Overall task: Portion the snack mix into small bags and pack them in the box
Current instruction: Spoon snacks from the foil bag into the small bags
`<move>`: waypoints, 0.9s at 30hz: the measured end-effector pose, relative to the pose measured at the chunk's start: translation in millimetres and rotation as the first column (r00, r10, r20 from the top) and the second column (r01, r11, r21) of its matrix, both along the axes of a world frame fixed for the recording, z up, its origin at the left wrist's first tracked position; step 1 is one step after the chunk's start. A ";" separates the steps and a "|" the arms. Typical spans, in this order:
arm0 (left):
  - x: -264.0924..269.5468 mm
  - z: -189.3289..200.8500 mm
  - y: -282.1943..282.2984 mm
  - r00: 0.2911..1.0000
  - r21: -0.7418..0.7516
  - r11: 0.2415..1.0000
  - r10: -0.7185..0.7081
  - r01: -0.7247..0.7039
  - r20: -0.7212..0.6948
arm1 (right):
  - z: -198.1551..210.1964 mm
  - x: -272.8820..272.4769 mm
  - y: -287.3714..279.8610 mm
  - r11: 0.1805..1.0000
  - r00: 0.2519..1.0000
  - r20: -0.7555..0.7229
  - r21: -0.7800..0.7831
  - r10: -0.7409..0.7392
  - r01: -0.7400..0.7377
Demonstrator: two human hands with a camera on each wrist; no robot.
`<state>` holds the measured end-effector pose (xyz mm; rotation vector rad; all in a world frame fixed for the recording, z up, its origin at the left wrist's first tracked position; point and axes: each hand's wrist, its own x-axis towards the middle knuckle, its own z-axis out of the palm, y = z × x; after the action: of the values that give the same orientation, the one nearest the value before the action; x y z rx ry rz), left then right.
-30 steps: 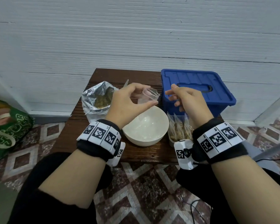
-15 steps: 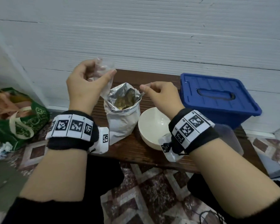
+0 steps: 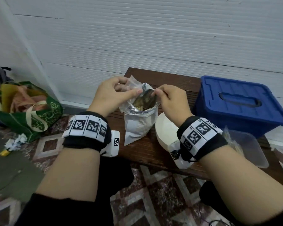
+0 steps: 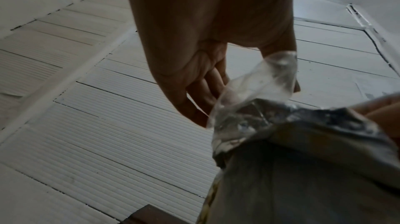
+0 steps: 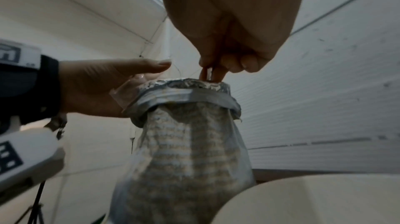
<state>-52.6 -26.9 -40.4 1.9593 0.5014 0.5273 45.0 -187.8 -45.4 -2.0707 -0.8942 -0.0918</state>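
Beside open silver foil snack pouch (image 3: pixel 138 126): one white bowl (image 3: pixel 164 128), one blue lidded box (image 3: pixel 238 105). Left hand (image 3: pixel 111 97) fingers pinching small clear plastic bag (image 3: pixel 134 83); right hand (image 3: pixel 171 101) fingers clenched on thin metal utensil (image 5: pixel 209 72).

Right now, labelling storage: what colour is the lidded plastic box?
Blue plastic box; head view shows it best.
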 end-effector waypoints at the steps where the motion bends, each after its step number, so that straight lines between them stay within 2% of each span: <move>1: 0.2 0.2 -0.4 1.000 0.001 1.000 -0.001 0.001 -0.001 | -1.9 1.1 0.6 0.999 0.998 -0.053 0.024 -0.044 0.045; 4: 0.5 0.9 -1.4 1.000 0.025 1.000 0.010 -0.010 -0.001 | -3.2 3.2 1.5 0.982 0.969 -0.207 0.102 -0.138 0.161; 8: -0.6 5.1 -0.9 0.997 0.036 0.997 0.068 -0.070 0.037 | 3.2 9.2 -1.2 0.945 0.922 -0.287 0.123 -0.260 0.304; 12: -7.4 8.5 6.0 0.991 0.067 0.990 0.116 -0.120 0.068 | 11.7 19.5 -3.0 0.898 0.876 -0.361 0.178 -0.321 0.402; 20: -10.0 8.3 13.8 0.997 0.214 0.977 0.028 -0.013 -0.068 | 40.5 37.7 -12.7 0.853 0.852 -0.354 0.216 -0.386 0.476; 27: 0.5 11.7 8.8 0.988 0.247 0.965 -0.049 0.085 -0.148 | 58.3 45.8 -7.3 0.859 0.865 -0.356 0.242 -0.354 0.452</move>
<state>-52.0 -18.1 -28.6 2.2612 0.4724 0.4277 90.8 -195.1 13.0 -1.8688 -0.2205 -0.1345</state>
